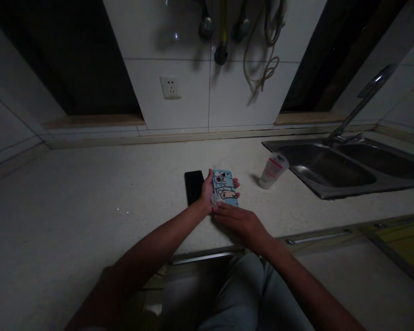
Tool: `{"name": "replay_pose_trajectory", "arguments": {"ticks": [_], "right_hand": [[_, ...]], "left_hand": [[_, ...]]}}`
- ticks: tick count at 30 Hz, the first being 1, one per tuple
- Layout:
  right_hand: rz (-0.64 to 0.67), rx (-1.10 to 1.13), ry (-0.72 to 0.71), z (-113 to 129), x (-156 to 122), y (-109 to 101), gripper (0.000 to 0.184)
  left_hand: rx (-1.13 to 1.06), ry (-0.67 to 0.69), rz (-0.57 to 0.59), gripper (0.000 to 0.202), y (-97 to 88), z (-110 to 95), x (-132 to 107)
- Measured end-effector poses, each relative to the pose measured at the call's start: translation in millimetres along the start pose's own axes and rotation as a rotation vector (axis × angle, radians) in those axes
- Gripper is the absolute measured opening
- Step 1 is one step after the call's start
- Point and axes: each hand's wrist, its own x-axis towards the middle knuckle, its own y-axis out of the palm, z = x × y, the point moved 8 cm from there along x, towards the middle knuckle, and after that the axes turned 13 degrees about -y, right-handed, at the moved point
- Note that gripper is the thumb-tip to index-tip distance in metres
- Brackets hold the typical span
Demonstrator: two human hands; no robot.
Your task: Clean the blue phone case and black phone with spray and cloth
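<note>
A phone in a light blue cartoon case (229, 185) lies back side up in my left hand (207, 193). The thumb is along its left edge, and fingertips show past its right edge. From the right comes my right hand (240, 222), its fingers pressing a small white wipe or tissue (216, 199) against the case's lower left corner. A black phone (193, 185) rests on the counter just left of my left hand, which covers part of it.
On the white counter (152, 184), a clear plastic cup with red print (273, 172) stands to the right. Beyond it is a steel double sink (326, 192) with a faucet (364, 99). The tiled wall carries a socket (170, 87), pipe ends and a hanging hose (267, 71).
</note>
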Motion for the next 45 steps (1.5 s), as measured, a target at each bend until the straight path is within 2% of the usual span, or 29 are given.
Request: {"name": "replay_pose_trajectory", "arguments": {"ticks": [4,7,12,17,25,29,33,38,45], "right_hand": [[0.013,0.008,-0.061,19.1,-17.9,-0.6,0.035],[0.011,0.04,-0.072,15.5,-28.1,-6.3,0.034],[-0.034,0.112,-0.008,-13.8,-35.9,-24.0,0.033],[-0.174,0.0,0.225,-56.7,-34.5,-42.2,0.027],[-0.281,-0.155,0.472,-105.7,-6.9,-49.6,0.026],[-0.255,-0.159,0.502,-119.2,8.6,-46.8,0.024],[-0.278,-0.155,0.397,-112.2,27.6,-39.8,0.024],[-0.302,-0.099,0.212,-88.7,47.7,-25.5,0.027],[-0.29,-0.048,0.131,-48.4,36.6,-22.1,0.029]], "left_hand": [[0.014,0.02,-0.003,0.07,2.7,-1.0,-0.9],[0.024,0.015,-0.005,0.068,5.1,0.6,-2.3],[0.033,0.013,0.006,0.068,6.5,1.5,-1.8],[0.057,-0.046,0.004,0.073,4.3,7.4,5.4],[0.03,-0.057,0.049,0.062,12.7,10.9,3.1],[0.005,-0.051,0.038,0.06,16.1,11.4,0.4],[-0.006,-0.007,0.005,0.06,13.7,9.3,0.5],[-0.013,0.029,-0.055,0.06,4.5,4.9,3.6],[0.041,0.048,-0.047,0.066,-2.0,1.9,4.9]]}}
